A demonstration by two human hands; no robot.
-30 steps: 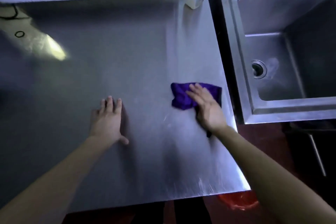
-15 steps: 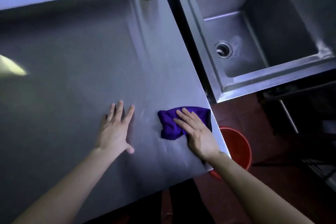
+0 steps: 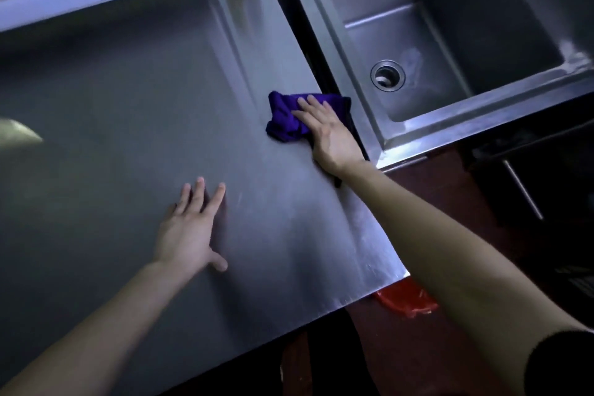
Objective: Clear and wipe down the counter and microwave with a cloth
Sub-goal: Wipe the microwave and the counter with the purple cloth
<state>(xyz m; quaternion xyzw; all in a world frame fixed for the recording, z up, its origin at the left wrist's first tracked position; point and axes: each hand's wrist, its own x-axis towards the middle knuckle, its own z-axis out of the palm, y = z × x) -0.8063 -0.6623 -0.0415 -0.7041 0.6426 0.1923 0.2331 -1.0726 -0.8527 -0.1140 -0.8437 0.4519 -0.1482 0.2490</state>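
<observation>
The left hand (image 3: 189, 228) lies flat on the steel counter (image 3: 112, 106), its fingers straight and slightly spread, thumb out to the side, holding nothing. Beyond and to the right of those fingertips sits the purple cloth (image 3: 284, 119), bunched on the counter near its right edge. The right hand (image 3: 329, 135) presses it down with straight fingers laid close together over its right half; the cloth's left part bulges out past the fingertips. Just right of that hand runs a dark gap, then the sink (image 3: 414, 128), with a red bucket (image 3: 406, 299) on the floor below.

The risk, as I judge it: the loose bunch could slip from under the flat fingers or slide off the edge into the gap, since nothing grips it.

Compared with 0.5 s ago, the cloth and right hand have moved away from the counter's near corner, up along the edge beside the sink; the left hand stays planted.
</observation>
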